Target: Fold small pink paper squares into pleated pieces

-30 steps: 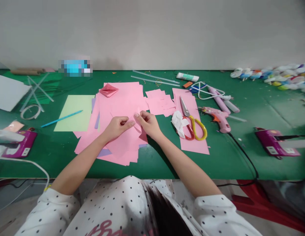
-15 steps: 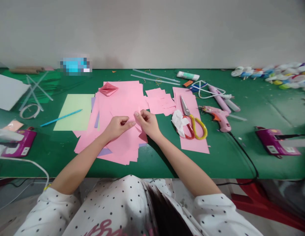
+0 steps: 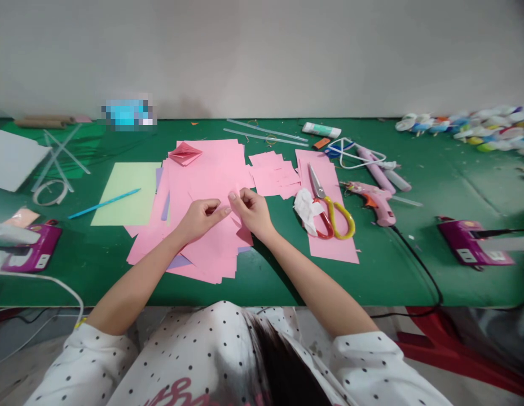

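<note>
Both hands work close together above a stack of pink paper sheets. My left hand is closed, thumb against the forefinger, pinching a small piece of pink paper. My right hand pinches the same piece from the other side. The piece blends with the stack, so its outline and folds are hard to make out. A folded pink paper fan shape lies on the stack's far left corner. Small pink paper squares are spread just right of the stack.
Yellow-handled scissors and red-handled scissors wrapped in white lie on pink strips at right. Beyond is a pink glue gun with a black cord. A blue pencil rests across pale green paper. Purple power strips flank the table.
Hardly anything differs. Both hands keep their pinch on the pink paper in the same place, and the whole view has shifted very slightly.
</note>
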Demonstrator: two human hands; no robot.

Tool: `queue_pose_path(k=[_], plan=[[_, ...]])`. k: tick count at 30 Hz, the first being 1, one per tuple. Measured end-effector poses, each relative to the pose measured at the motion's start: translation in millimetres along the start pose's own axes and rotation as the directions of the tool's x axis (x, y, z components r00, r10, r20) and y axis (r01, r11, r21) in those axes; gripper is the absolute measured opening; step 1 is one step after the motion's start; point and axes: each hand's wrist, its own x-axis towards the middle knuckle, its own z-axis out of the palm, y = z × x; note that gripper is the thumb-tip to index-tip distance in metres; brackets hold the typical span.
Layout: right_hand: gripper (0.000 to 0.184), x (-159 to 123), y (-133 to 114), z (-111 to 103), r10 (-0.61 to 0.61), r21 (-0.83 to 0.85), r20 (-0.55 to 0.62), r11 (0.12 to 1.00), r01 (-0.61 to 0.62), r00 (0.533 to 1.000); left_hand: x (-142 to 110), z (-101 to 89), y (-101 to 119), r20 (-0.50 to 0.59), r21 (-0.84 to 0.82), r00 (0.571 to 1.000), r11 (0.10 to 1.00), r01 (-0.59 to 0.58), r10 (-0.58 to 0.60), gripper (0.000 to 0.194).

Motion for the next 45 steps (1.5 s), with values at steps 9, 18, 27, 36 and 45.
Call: queue_pose_path(k=[9,18,27,36,45], plan=[[0.051,-0.8,-0.1,0.5,0.006,0.047,0.005,0.999,-0.007,1.0,1.8,0.7,-3.2,-0.017,-0.058,1.0,0.998,0.004,-0.005,0.041],[0.048,2.6,-0.7,-1.1,0.099,0.202,0.024,0.974,-0.101,0.995,-0.1,2.5,-1.4,-0.077,0.024,0.996,0.999,-0.033,0.035,0.038],[0.041,3.7,-1.1,-0.5,0.145,0.291,-0.013,0.947,-0.135,0.989,-2.5,5.4,-1.5,-0.132,0.172,0.987,0.983,-0.063,0.086,0.036],[0.034,3.5,5.1,-1.1,0.136,0.331,-0.028,0.936,-0.119,0.99,-1.7,6.1,-1.4,-0.132,0.169,0.986,0.982,-0.079,0.102,0.038],[0.03,4.5,11.4,-0.6,0.154,0.402,-0.028,0.906,-0.13,0.988,-0.8,6.3,-4.8,-0.136,0.193,0.981,0.975,-0.112,0.14,0.038]])
